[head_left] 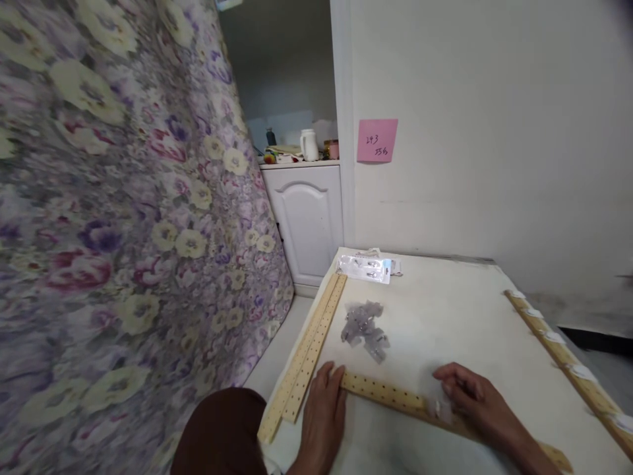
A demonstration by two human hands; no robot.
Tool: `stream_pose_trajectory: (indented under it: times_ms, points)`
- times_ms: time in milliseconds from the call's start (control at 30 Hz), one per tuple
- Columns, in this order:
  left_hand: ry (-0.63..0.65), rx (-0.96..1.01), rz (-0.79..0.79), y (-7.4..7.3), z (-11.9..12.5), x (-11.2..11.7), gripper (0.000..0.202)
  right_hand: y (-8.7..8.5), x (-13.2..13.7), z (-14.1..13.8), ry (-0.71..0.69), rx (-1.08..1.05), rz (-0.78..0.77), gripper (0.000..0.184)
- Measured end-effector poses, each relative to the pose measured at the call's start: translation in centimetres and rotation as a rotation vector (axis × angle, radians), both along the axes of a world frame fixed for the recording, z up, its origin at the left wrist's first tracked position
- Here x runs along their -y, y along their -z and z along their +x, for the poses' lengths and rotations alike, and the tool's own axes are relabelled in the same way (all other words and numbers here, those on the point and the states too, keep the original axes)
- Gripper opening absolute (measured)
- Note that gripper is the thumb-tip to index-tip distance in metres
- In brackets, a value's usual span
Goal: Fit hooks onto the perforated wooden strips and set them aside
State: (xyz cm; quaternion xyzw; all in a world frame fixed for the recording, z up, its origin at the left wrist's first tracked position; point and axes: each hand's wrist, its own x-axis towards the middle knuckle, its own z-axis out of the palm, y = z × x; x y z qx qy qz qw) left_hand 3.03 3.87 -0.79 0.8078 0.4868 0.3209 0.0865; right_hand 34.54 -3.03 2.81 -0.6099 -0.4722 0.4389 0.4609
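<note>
A pale wooden strip with rows of small holes point(383, 391) lies slantwise across the near part of the table. My left hand point(324, 412) grips its left end, fingers bent over the wood. Above the strip's right half, my right hand point(479, 399) has its thumb and index finger apart, the other fingers curled. Just below those fingertips, a small clear plastic packet with a shiny piece inside point(438, 409) is at the strip, blurred. A pile of small grey-looking clear packets point(366, 326) lies beyond the strip.
Two more holed wooden strips point(309, 359) lie along the table's left edge. Another strip point(558, 353), with several white pieces along it, lies at the right edge. Flat clear packaging point(366, 268) is at the back of the white table point(440, 310). A floral curtain point(148, 218) hangs left.
</note>
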Motion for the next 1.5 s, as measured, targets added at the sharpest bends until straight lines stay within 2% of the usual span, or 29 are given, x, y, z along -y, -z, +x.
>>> stream_pose_trajectory:
  times_ms: [100,200,400,500,600,833,1000,1200,1367,1500]
  points:
    - [0.010,-0.023,0.004,-0.6,0.3,-0.3,0.038,0.0,1.8,3.5,-0.039,0.089,-0.009,0.024]
    - [0.020,-0.017,-0.018,-1.4,0.4,-0.4,0.038,0.4,2.5,5.1,-0.080,0.103,-0.019,0.025]
    - [0.133,0.006,-0.074,-3.3,0.7,-1.4,0.038,0.6,3.3,4.8,-0.116,0.053,-0.039,0.028]
    - [0.158,0.009,-0.082,-3.8,1.2,-2.4,0.037,0.5,3.5,4.2,-0.108,-0.007,-0.049,0.029]
    - [0.159,0.028,-0.093,-3.5,1.6,-3.2,0.037,0.9,3.8,3.7,-0.076,-0.109,-0.084,0.028]
    - [0.129,0.113,-0.124,-1.5,1.3,-3.8,0.039,1.9,3.2,1.9,0.092,-0.381,-0.159,0.038]
    - [0.148,0.171,-0.145,-1.7,0.9,-3.6,0.035,2.1,1.4,-0.6,0.087,-0.393,-0.212,0.035]
    - [0.127,0.217,-0.173,-1.6,0.1,-2.3,0.034,2.6,1.2,-1.1,0.052,-0.478,-0.241,0.034]
    - [0.078,0.197,-0.210,-0.7,-0.5,-1.4,0.038,1.3,0.5,-2.9,0.107,-0.455,-0.199,0.040]
    - [-0.011,0.280,-0.181,-0.6,-0.6,-0.4,0.036,-0.1,-1.8,-6.6,0.105,-0.494,-0.125,0.039]
